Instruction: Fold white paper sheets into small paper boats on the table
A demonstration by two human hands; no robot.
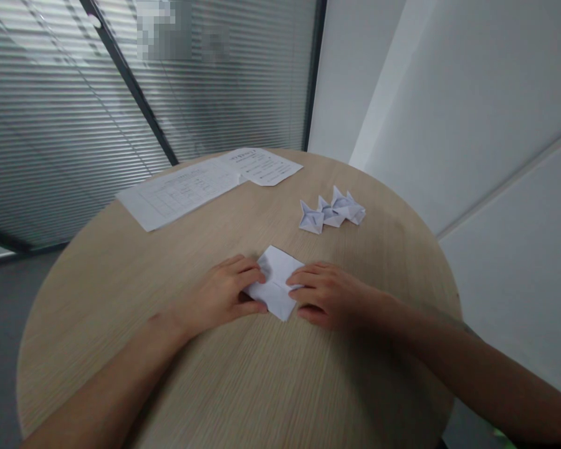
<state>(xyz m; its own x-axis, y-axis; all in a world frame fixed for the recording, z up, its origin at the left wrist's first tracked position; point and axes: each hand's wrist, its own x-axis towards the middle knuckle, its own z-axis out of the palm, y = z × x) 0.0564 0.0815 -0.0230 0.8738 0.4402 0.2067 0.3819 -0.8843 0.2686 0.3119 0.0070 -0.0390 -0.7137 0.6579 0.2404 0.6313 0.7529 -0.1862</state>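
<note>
A small square of folded white paper (277, 268) lies on the wooden table between my hands, one corner pointing away from me. On its left corner, my left hand (229, 288) has its fingers on top and the thumb at the near edge, gripping it. My right hand (330, 293) holds the right corner, fingertips resting on the paper's upper face and the thumb low beside it. Crease lines run across the paper's middle. Both hands' fingertips cover the side corners.
Several folded white paper shapes (339, 209) with pointed tips stand in a row beyond my right hand. Printed sheets (182, 190) lie near the far left edge of the round table (243, 386). Behind are a glass partition with blinds (234, 106) and a white wall (472, 125).
</note>
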